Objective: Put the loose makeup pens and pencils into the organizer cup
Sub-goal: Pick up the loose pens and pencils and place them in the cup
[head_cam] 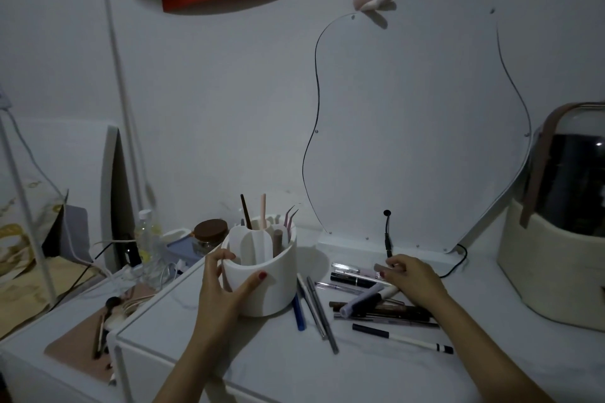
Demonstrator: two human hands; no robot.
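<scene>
The loose makeup pens and pencils (pixel 370 301) lie scattered on the white tabletop (pixel 262 370) just to the right of the organizer cup (pixel 262 275), some crossing one another in a small heap, a few lying apart nearer us. They look to us light, stiff and smooth-barrelled, so they should roll or slip easily; we would take each one around the middle of the barrel with a pinch, and lift the top ones of the heap first so the rest do not scatter. Our right hand (pixel 412 278) rests over the far end of the pile, its fingers curled together on a short pale stick (pixel 381 268), though we cannot tell how firmly it is gripped. Our left hand (pixel 222 288) wraps the cup's left side, thumb on the front wall and fingers spread around the rim, steadying it. The cup is divided into compartments and already holds a few upright tools, tweezers (pixel 290 221) among them. Behind stands a wavy mirror (pixel 425 124), and a domed case (pixel 563 222) sits well to the right.
</scene>
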